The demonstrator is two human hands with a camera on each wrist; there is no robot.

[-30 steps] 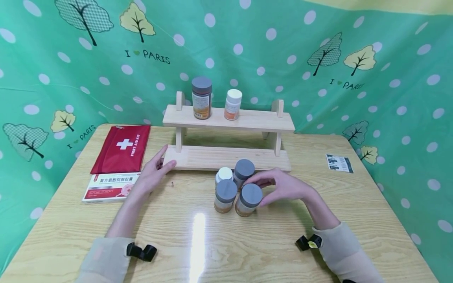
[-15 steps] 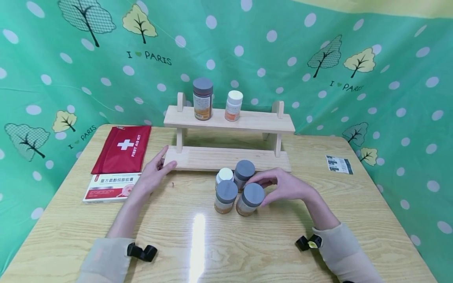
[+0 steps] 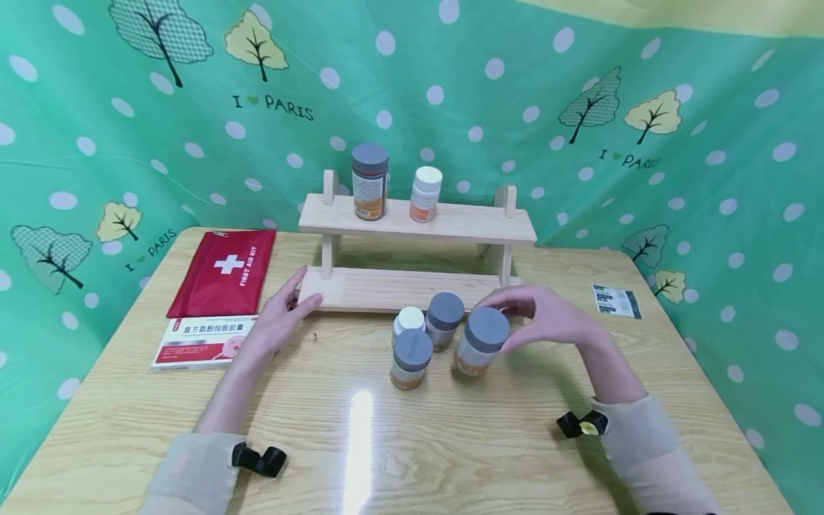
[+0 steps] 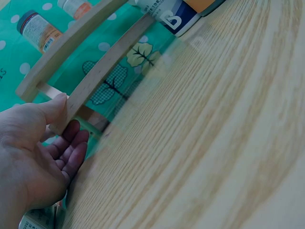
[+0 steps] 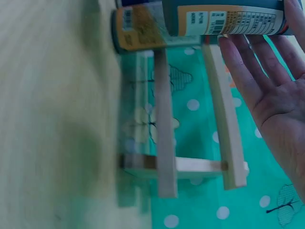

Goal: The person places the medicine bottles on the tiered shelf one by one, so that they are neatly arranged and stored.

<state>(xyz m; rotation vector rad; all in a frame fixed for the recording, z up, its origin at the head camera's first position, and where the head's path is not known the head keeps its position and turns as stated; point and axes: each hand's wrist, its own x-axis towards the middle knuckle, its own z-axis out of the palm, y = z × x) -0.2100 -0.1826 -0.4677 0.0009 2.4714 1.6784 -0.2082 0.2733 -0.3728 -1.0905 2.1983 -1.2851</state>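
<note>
My left hand point(image 3: 279, 318) holds the left end of the lower board of a two-tier wooden shelf point(image 3: 399, 287). In the left wrist view its thumb lies on top of the board, with the other fingers bent below. On the right, my other hand point(image 3: 547, 316) grips a grey-capped pill bottle point(image 3: 483, 340), slightly tilted; its label point(image 5: 228, 21) shows close up in the right wrist view. Left of it stand two more grey-capped bottles point(image 3: 444, 322) point(image 3: 410, 357) and a white-capped bottle point(image 3: 408, 322), partly hidden, in front of the shelf.
The upper board carries a tall grey-capped bottle point(image 3: 370, 182) and a small white-capped bottle point(image 3: 425, 193). A red first aid pouch point(image 3: 222, 272) and a medicine box point(image 3: 202, 340) lie at the left. A small printed packet point(image 3: 616, 301) lies far right. A green curtain point(image 3: 399, 86) hangs behind.
The right hand has drawn its grey-capped bottle away from the cluster, to the right and slightly up in the head view. The left hand stays at the shelf.
</note>
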